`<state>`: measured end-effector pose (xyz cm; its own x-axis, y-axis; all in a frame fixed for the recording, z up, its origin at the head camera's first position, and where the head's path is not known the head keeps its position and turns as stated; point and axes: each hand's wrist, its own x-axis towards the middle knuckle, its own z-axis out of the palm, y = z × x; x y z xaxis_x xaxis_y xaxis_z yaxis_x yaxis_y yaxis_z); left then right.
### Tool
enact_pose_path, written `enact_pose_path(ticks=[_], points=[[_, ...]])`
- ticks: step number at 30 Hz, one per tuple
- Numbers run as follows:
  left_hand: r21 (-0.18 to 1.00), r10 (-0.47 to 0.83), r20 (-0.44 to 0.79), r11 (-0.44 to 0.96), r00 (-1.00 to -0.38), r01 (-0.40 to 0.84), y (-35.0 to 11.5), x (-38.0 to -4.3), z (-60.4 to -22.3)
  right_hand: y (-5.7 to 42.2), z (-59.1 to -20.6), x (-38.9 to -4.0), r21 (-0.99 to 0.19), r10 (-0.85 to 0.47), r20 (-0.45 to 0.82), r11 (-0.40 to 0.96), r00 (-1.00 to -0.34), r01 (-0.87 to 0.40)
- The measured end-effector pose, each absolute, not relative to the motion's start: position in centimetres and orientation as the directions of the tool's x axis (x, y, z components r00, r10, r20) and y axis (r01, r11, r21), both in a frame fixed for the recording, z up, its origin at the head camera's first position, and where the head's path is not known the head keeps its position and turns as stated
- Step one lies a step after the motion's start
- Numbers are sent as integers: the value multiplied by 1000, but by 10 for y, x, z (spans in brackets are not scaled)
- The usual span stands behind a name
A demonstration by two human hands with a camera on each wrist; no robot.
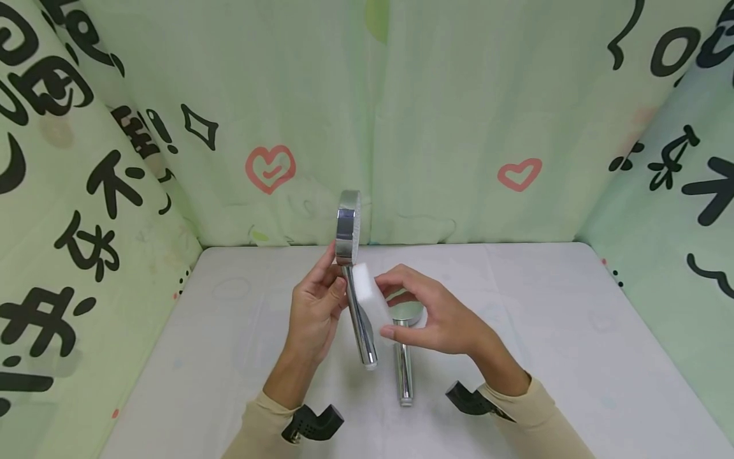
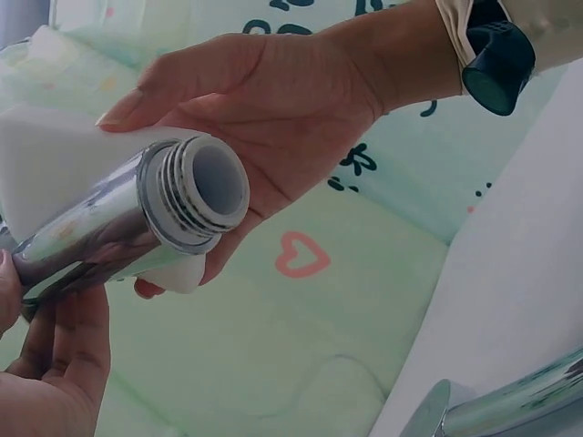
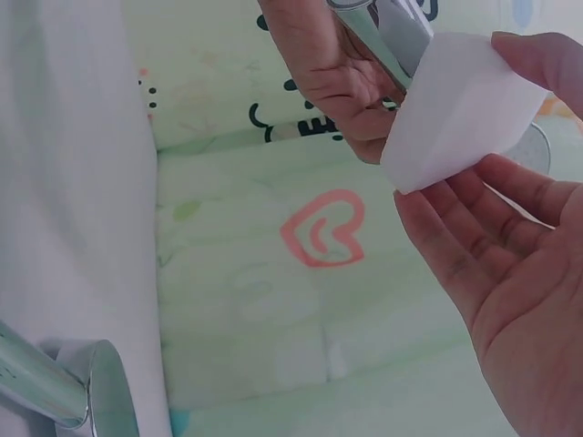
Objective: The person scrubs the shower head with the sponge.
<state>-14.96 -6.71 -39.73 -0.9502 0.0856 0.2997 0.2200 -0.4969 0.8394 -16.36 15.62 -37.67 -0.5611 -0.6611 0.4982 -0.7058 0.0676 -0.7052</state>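
In the head view my left hand grips a chrome shower head just below its round head, holding it upright above the table. A white sponge block lies along the handle, pinched between the thumb and fingers of my right hand. The left wrist view shows the handle's threaded, hollow end facing the camera, with the sponge behind it. In the right wrist view the sponge covers part of the shower head. A second chrome shower head lies on the table below my right hand.
The white-covered table runs back to a pale green curtain with black lettering and red hearts. Curtains also close off the left and right sides. A black wrist camera sits on my left sleeve, another on my right.
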Motion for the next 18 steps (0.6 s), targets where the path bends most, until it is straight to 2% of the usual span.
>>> enact_pose_path(ticks=[12, 18], points=[[852, 102, 281, -484, -954, 199, -66, -148, -393, 155, -376, -163, -718, -650, 471, 109, -596, -687], [845, 107, 231, -516, -967, 145, -67, -148, -391, 156, -376, -162, -713, -638, 470, 132, -610, -688]])
